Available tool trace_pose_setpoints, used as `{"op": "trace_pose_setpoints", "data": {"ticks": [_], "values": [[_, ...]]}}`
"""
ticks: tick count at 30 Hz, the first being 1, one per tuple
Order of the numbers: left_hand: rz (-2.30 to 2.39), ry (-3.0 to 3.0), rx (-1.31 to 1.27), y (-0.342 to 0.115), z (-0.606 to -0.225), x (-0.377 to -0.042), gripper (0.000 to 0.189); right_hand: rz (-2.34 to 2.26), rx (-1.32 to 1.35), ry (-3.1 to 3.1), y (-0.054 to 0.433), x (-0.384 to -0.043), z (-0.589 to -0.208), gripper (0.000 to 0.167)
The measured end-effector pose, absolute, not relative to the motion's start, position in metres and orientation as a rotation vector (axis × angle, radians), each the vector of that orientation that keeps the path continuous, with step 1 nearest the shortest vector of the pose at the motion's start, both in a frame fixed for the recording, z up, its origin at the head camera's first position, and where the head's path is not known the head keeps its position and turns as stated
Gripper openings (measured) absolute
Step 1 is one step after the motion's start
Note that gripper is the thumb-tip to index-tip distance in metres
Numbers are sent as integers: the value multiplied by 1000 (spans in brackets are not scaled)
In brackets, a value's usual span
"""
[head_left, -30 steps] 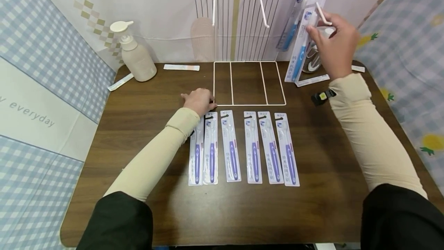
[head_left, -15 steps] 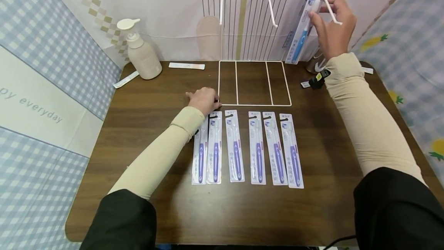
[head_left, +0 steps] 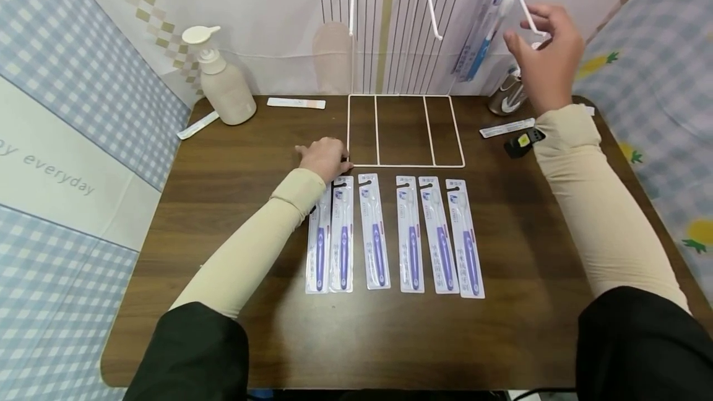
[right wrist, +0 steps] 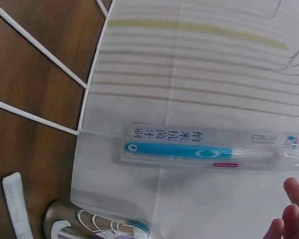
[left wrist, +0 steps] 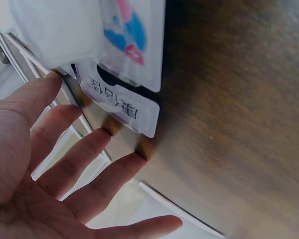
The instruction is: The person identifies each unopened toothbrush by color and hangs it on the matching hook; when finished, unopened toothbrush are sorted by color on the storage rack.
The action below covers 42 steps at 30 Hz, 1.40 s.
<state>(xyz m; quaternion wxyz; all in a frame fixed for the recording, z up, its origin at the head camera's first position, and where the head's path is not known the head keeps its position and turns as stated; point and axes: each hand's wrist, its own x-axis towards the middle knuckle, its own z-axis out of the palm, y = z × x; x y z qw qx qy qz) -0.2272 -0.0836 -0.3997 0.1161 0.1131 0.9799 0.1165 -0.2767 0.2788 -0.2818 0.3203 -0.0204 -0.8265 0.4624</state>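
Note:
At the upper right, a packaged blue toothbrush (head_left: 483,42) hangs tilted from a white hook (head_left: 525,5); another pack seems to overlap it. My right hand (head_left: 551,57) is beside that hook, thumb and fingers apart. In the right wrist view, its fingertips (right wrist: 295,191) are near the pack's top end. My left hand (head_left: 324,158) rests at the front left corner of the white wire rack (head_left: 406,166), its fingers spread in the left wrist view. Several packaged purple toothbrushes (head_left: 376,234) lie in a row before the rack, the leftmost partly hidden by my left wrist.
Two more white hooks (head_left: 429,2) jut forward from the rack's upright. A pump bottle (head_left: 225,88) stands at the back left, a shiny metal cup (head_left: 508,93) at the back right. Flat white strips (head_left: 296,103) lie along the table's back.
My right hand carried the blue toothbrush pack up onto the right hook, then let go and drew back to the right. The left hand stayed at the rack's corner.

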Motion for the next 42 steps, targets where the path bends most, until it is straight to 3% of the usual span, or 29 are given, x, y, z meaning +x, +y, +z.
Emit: {"op": "trace_pose_setpoints", "data": {"ticks": [4, 15, 21, 29, 42], "values": [[338, 2872, 347, -83, -400, -226, 27, 1223, 16, -2242, 283, -247, -298, 31], [364, 2892, 348, -88, -398, -226, 22, 1043, 302, -2669, 291, -167, -390, 27], [372, 2889, 345, -90, -399, -227, 23, 1036, 326, -2871, 286, -136, -416, 28], [365, 2887, 362, -88, -402, -228, 23, 978, 337, -3006, 290, -120, -430, 38], [376, 2891, 375, -87, -401, -225, 21, 963, 357, -2997, 291, -117, -435, 39]]}}
